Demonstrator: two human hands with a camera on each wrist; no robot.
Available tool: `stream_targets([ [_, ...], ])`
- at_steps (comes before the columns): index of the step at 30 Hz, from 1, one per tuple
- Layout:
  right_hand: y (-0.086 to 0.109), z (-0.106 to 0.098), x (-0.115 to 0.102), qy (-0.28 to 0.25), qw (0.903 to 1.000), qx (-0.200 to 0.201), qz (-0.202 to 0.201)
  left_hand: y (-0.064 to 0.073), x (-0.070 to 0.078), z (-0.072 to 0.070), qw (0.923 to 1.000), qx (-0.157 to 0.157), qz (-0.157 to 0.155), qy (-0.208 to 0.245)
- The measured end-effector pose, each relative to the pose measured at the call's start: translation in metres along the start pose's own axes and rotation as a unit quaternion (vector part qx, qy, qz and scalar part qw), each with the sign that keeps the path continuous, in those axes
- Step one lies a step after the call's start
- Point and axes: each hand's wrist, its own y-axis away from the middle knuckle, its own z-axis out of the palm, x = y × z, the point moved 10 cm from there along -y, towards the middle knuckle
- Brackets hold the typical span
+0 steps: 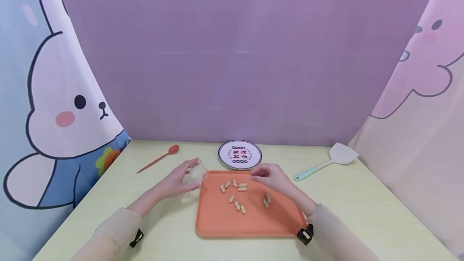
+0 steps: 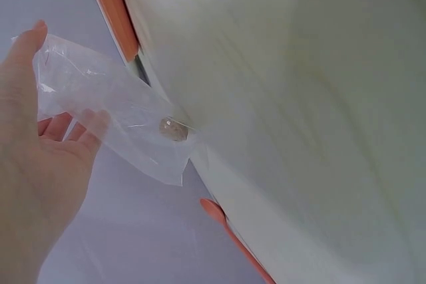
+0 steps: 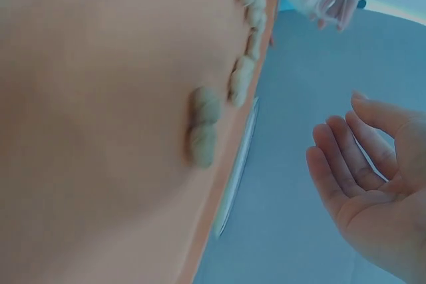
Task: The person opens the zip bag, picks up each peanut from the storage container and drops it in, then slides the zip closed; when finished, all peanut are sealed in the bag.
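My left hand (image 1: pixel 177 179) holds a clear plastic bag (image 1: pixel 196 173) beside the left edge of the orange tray (image 1: pixel 217 222). In the left wrist view the thumb and fingers spread the bag's mouth, and one peanut (image 2: pixel 174 129) lies at its bottom. Above the far right part of the tray hangs my right hand (image 1: pixel 273 177). Its fingers are loosely bent with nothing in them, as the palm in the right wrist view shows. Several peanuts (image 1: pixel 242 189) lie scattered on the tray, with a pair (image 1: pixel 267 199) apart on the right, below the right hand.
Behind the tray stands a white plate (image 1: pixel 239 155) with a dark rim and red print. A red spoon (image 1: pixel 159 159) lies at the back left. At the back right is a spatula (image 1: pixel 328 161) with a mint handle. A purple cloth (image 1: pixel 232 59) closes off the table's back.
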Motion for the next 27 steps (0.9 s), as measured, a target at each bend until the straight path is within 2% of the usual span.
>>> stream_targets([
  [12, 0.030, -0.014, 0.039, 0.016, 0.9989, -0.009, 0.044, 0.000, 0.002, 0.001, 0.9999, -0.011, -0.007, 0.002],
  [20, 0.039, -0.007, 0.060, 0.083, 0.9935, -0.049, 0.060, 0.000, 0.000, 0.003, 0.9999, -0.013, -0.008, 0.003],
  [27, 0.046, 0.001, 0.073, 0.074, 0.9885, -0.094, 0.093, 0.000, -0.001, 0.003, 0.9998, -0.017, -0.013, 0.001],
])
